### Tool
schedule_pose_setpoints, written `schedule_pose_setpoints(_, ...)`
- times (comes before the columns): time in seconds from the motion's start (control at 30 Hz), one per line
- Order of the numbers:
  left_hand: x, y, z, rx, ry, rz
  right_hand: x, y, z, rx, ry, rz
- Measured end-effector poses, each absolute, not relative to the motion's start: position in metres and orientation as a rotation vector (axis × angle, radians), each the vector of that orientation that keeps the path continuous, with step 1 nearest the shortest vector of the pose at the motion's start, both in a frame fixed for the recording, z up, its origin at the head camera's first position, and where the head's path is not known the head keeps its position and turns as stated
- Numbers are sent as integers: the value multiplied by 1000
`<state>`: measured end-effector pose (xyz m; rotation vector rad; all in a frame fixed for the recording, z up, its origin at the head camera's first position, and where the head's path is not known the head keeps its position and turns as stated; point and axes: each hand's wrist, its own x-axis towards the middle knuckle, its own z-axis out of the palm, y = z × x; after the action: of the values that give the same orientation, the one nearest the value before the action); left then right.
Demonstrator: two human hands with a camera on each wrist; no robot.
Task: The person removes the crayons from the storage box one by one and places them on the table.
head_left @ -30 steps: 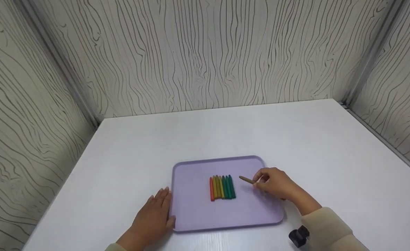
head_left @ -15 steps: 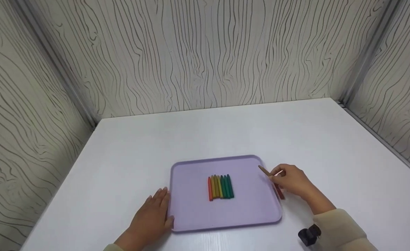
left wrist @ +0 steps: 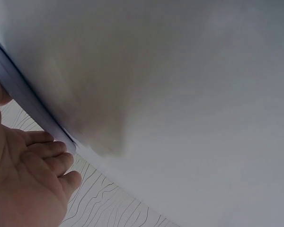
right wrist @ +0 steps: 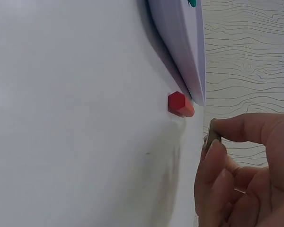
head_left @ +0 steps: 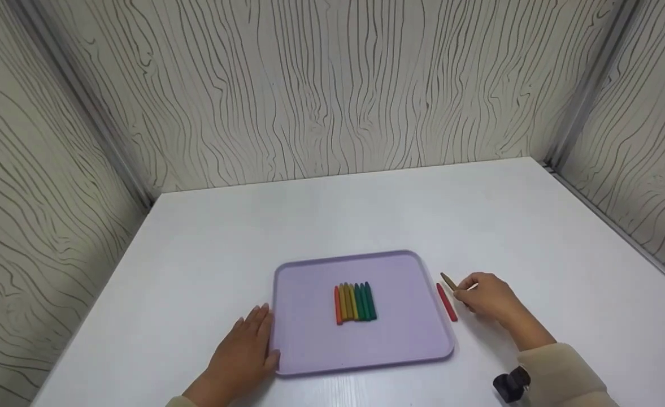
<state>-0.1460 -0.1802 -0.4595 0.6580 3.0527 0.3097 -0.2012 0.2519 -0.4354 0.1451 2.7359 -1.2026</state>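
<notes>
My right hand [head_left: 487,297] pinches a brown crayon [head_left: 448,281] between thumb and fingers, over the table just right of the tray. In the right wrist view the same brown crayon [right wrist: 214,135] shows as a short end between the fingertips. A red crayon [head_left: 447,302] lies on the table along the tray's right edge; its six-sided end [right wrist: 178,101] faces the right wrist camera. On the purple tray [head_left: 309,350], several crayons [head_left: 355,302] lie side by side, running from orange-red through yellow-browns to greens. My left hand [head_left: 242,353] rests with straight fingers against the tray's left rim.
The white table [head_left: 332,220] extends behind the tray and to both sides. Wood-patterned panels [head_left: 332,90] stand at the back, left and right. A small black device [head_left: 512,384] sits at the right sleeve.
My right hand has carried the brown crayon rightward from above the tray to over the table, bringing the red crayon into full view. My left hand stays at the tray's rim.
</notes>
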Motion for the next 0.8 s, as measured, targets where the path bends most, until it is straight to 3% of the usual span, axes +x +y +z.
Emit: schedule_pose_setpoints(0.8,-148,-180,-462,662,3057,306,-194,254,-439,83,2808,-958)
